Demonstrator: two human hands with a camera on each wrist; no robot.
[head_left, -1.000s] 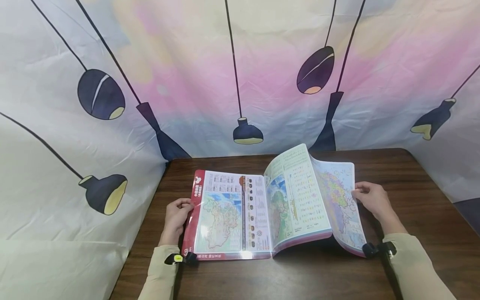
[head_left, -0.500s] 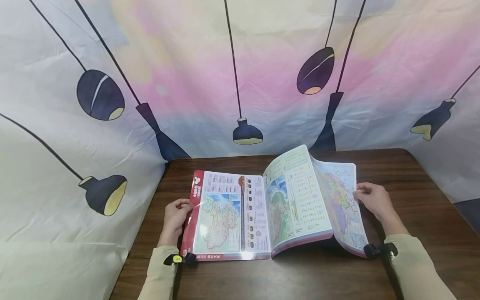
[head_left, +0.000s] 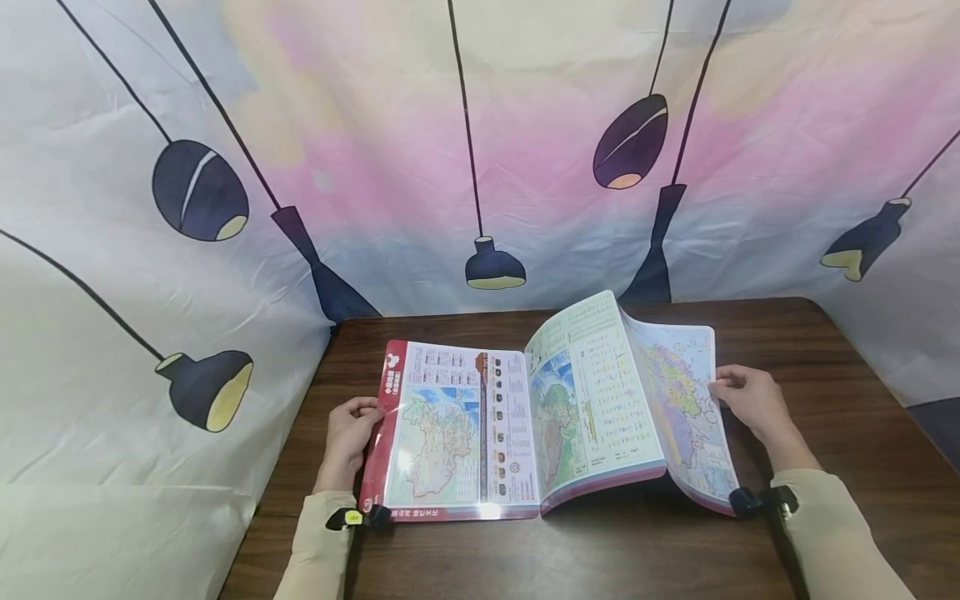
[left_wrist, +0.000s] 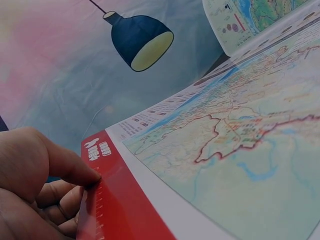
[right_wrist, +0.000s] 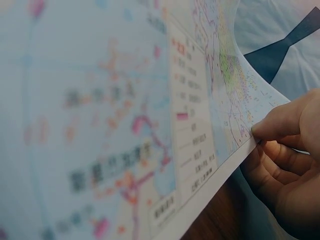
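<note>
Head view: the atlas [head_left: 525,417] is held mid page-turn, its right page [head_left: 686,400] pinched by the right hand [head_left: 750,400], the red cover edge [left_wrist: 107,200] pinched by the left hand [head_left: 348,437]; next, likely, that page swept leftward.

I wear long, pale beige sleeves that cover both my arms down to the wrists. A small black clip-like mount sits at each cuff [head_left: 761,500], and the one on my left sleeve [head_left: 352,517] carries a little yellow tag. My left hand [head_left: 347,439] and right hand [head_left: 753,402] are bare, with no gloves.
</note>
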